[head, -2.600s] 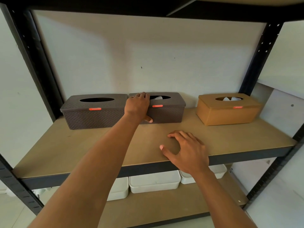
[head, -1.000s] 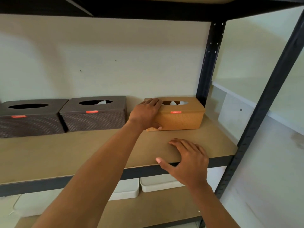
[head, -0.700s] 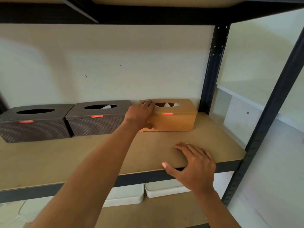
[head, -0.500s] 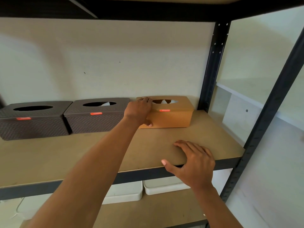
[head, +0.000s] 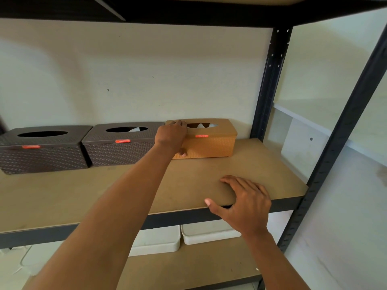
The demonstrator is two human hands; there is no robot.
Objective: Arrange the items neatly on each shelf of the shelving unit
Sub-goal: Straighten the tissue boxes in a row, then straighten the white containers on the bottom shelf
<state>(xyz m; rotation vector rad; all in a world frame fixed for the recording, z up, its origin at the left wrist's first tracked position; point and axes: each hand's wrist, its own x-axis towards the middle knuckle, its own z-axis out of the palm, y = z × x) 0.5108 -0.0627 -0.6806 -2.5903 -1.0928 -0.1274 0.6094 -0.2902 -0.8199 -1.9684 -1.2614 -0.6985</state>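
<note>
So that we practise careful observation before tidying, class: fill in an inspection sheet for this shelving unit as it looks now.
Surface: brown shelf board, with three boxes along its back.
Job's things: tan tissue box on the right; middle brown tissue box; left brown tissue box; white tubs on the shelf below.
Clutter: nothing seen.
Grippers: left hand grips the tan tissue box's left end; right hand rests on the shelf board's front edge.
Cables: nothing seen.
Surroundings: pale wall behind; black upright.

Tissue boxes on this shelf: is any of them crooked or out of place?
Nothing stands out: all three stand in one row by the wall. The left hand holds the tan box beside the middle brown box.
</note>
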